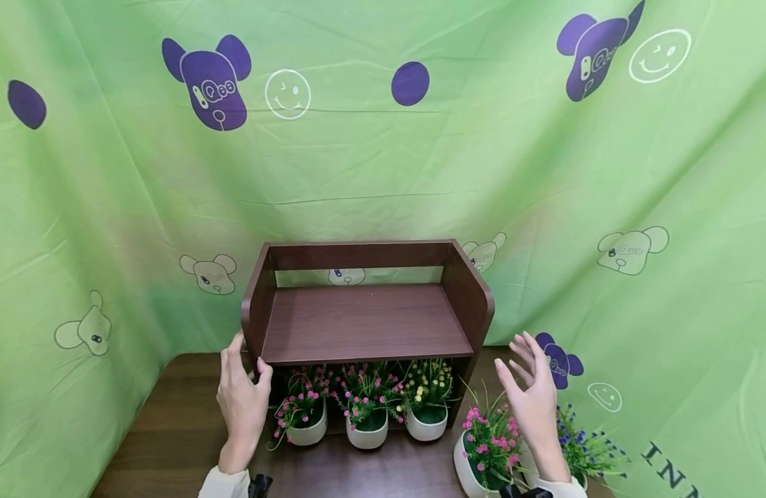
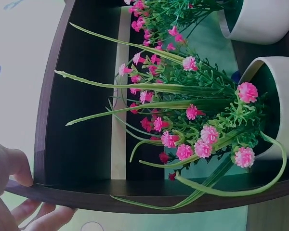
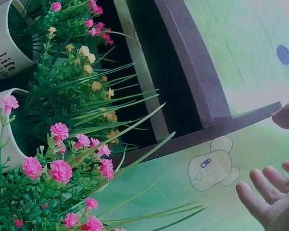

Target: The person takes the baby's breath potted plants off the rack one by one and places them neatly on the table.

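A dark reddish-brown wooden shelf point(image 1: 364, 321) stands, as the head camera has it, mid-table toward the far side, its wood-grained upper board set between two upright side panels with rounded near corners, a rail across the far side. The person's left hand point(image 1: 242, 404) grips the near edge of the left panel; the right hand point(image 1: 535, 404) is off the wood, fingers loosely spread, just right of the right panel. Under the board sit three white pots point(image 1: 367, 439) of flowers, two pink, one yellow; a pink-flowered plant point(image 1: 488, 443) and a blue-flowered plant point(image 1: 591, 449) stand near right. From the left wrist, I see the thumb at the panel's edge, fingers on its outer face, the shelf's inside nearly black. From the right wrist, the panel looks purplish-brown, the fingers free, and one white pot reads "Life".
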Demonstrator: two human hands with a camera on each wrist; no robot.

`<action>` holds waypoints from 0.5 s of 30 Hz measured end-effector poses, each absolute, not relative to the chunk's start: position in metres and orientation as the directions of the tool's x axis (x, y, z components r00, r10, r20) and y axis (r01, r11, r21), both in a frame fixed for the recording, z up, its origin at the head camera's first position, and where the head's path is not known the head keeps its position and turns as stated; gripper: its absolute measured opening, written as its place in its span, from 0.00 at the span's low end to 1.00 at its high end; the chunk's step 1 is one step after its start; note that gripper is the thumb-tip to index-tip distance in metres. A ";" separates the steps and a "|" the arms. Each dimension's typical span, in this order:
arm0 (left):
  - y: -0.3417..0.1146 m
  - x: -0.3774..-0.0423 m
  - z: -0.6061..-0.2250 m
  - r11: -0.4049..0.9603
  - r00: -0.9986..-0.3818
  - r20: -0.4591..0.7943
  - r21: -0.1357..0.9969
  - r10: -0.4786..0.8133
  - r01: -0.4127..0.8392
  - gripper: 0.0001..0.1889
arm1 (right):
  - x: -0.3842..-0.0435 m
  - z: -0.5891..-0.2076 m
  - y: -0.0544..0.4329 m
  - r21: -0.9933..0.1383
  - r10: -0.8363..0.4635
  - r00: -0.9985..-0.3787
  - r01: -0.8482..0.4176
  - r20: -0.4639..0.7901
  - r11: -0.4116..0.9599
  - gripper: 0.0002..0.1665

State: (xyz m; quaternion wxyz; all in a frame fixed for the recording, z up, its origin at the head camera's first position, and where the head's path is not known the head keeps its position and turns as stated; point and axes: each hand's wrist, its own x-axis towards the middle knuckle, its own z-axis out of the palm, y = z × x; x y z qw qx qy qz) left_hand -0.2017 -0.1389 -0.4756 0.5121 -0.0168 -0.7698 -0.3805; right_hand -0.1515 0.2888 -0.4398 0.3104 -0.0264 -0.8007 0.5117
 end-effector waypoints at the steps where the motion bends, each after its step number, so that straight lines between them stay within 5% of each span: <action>1: -0.139 -0.202 -0.475 0.710 -0.475 0.801 0.569 -0.364 0.416 0.33 | -0.151 -0.440 0.289 -0.836 0.360 -0.807 -0.273 0.468 0.475 0.45; 15: -0.139 -0.201 -0.475 0.708 -0.476 0.802 0.568 -0.361 0.420 0.33 | -0.158 -0.443 0.293 -0.840 0.354 -0.817 -0.261 0.455 0.476 0.44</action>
